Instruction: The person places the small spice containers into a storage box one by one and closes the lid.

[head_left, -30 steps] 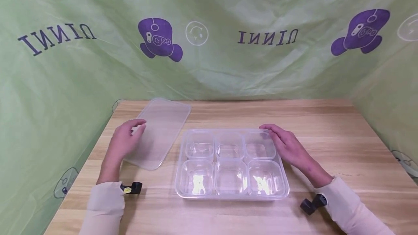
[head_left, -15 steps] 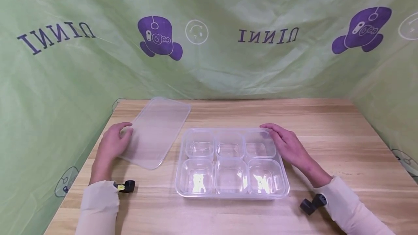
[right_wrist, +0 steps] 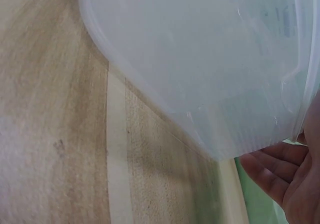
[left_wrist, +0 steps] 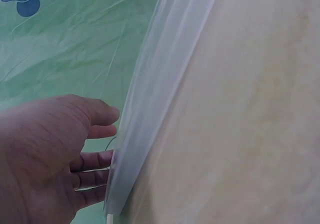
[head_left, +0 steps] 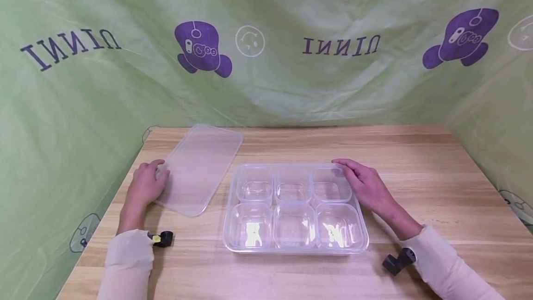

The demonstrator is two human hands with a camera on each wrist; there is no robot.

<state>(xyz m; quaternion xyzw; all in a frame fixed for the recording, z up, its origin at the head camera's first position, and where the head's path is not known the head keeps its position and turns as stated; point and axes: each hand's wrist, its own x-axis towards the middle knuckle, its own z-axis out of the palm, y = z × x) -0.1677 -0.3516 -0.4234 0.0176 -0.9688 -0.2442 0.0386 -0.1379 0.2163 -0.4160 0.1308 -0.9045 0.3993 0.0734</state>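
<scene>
My left hand [head_left: 145, 182] is at the left edge of a clear rectangular plastic lid [head_left: 204, 165], which lies flat on the table. In the left wrist view, the fingers [left_wrist: 92, 178] reach the lid's edge, loosely bent, and the thumb is apart from them. A clear plastic box [head_left: 361, 226] with several small square cups [head_left: 254, 226] inside stands in the middle, its cups showing no contents. My right hand [head_left: 370, 189] rests at the box's far right corner. The right wrist view shows its fingers [right_wrist: 272, 171] lying fairly straight by the box's wall; the thumb is hidden there.
The wooden table [head_left: 291, 277] extends around the box and lid. A green printed cloth [head_left: 275, 87] hangs behind the table and along both sides. A small black device [head_left: 399, 262] is worn at each wrist.
My left hand has moved left from over the lid and come down to its left edge. The right hand, the box and the lid have stayed in place.
</scene>
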